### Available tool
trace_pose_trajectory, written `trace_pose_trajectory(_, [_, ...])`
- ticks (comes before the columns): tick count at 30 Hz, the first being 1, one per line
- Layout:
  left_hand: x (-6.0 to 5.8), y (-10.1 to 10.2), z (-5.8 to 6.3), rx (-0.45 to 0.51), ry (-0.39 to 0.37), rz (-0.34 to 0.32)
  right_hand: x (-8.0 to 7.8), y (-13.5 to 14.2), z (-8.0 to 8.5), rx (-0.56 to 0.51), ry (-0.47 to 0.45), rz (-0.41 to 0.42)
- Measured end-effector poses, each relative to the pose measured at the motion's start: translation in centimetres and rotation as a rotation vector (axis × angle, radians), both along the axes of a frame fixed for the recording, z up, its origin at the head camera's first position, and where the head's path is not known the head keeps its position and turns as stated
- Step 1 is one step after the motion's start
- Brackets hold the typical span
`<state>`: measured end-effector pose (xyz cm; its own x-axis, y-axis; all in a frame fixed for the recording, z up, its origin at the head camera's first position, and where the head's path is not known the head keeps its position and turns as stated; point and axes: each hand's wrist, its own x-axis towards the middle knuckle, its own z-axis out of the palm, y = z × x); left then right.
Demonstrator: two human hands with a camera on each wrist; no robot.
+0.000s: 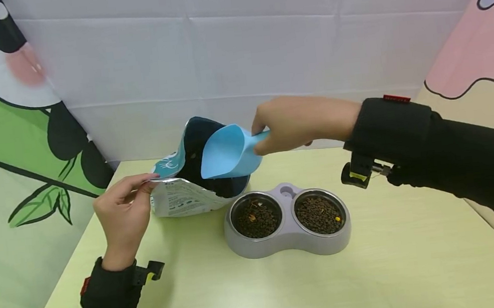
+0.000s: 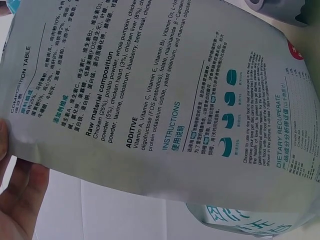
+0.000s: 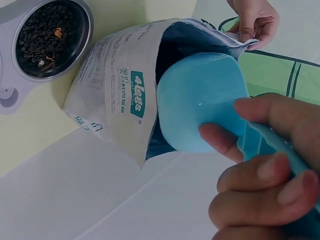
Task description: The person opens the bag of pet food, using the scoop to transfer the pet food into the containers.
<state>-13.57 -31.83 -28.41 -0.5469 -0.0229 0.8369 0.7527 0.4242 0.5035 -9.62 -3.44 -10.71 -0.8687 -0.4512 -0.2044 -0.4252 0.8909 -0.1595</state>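
Observation:
My right hand [image 1: 286,122] grips the handle of a light blue scoop [image 1: 228,151], whose bowl overlaps the open mouth of a pet food bag [image 1: 183,196]. Thumb and fingers wrap the handle in the right wrist view, where the scoop's underside [image 3: 200,95] faces the camera. Pinched between the fingers of my left hand [image 1: 126,212] is the bag's near rim, at its left corner. Dark kibble [image 1: 194,167] shows inside the bag. In the left wrist view, the bag's printed panel [image 2: 150,110] fills most of the frame.
In front of the bag stands a grey double feeder [image 1: 290,242] with two metal bowls. Brown kibble lies in the left bowl [image 1: 256,218] and the right bowl [image 1: 318,214], with a few orange or yellow bits. A pale cloth backdrop [image 1: 263,52] hangs behind the light wooden table [image 1: 244,295].

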Motion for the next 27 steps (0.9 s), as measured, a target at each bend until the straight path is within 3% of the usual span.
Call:
trace_pose_trajectory(8, [0.2,0.0,-0.1,-0.001,-0.013,0.006,-0.1,-1.2,0.0,0.09,0.03,-0.01])
trace_pose_trajectory(27, [0.2,-0.1,0.1,-0.006,-0.026,0.013,-0.5,-2.2,-0.2,0.179,0.027,-0.048])
